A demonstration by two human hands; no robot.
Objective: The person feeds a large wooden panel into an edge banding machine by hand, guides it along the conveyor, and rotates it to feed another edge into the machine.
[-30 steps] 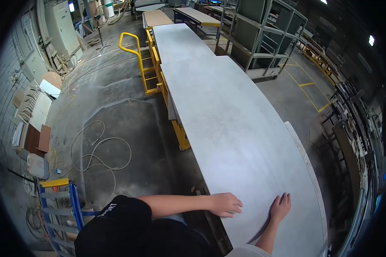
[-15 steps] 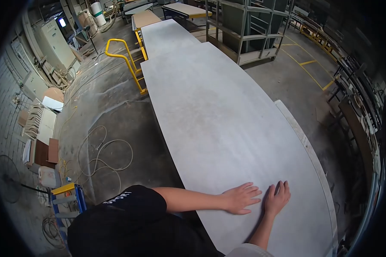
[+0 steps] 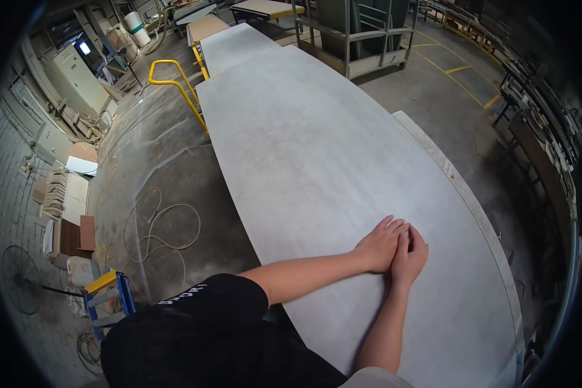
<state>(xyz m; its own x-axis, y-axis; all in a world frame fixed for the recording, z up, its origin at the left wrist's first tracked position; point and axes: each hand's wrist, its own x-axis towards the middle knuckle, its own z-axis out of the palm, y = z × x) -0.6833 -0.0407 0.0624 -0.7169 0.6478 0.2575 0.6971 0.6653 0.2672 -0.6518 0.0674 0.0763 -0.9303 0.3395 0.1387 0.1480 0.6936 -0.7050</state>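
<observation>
A large whitish-grey sheet (image 3: 304,168) with cloudy, darker smudges stretches away from me. My left hand (image 3: 378,249) lies palm down on it, fingers extended towards the upper right. Against its fingertips rests my right hand (image 3: 409,258), also on the sheet, its thumb and fingers parted around a small dark gap. The two hands touch and partly overlap, so some left fingertips are hidden. I see no object in either hand. Along the right side of the sheet runs a pale strip or lower board edge (image 3: 459,184).
A yellow trolley handle (image 3: 168,81) stands left of the sheet. Behind are a metal rack (image 3: 375,58) and further tables. Looped hose (image 3: 168,226) lies on the floor at left, near a blue and yellow stepladder (image 3: 110,291) and a fan (image 3: 22,279). Stacked profiles (image 3: 549,129) line the right.
Both hands have slid forward, away from my body, over the sheet. My left hand has closed the gap and now meets my right hand. The view has shifted slightly.
</observation>
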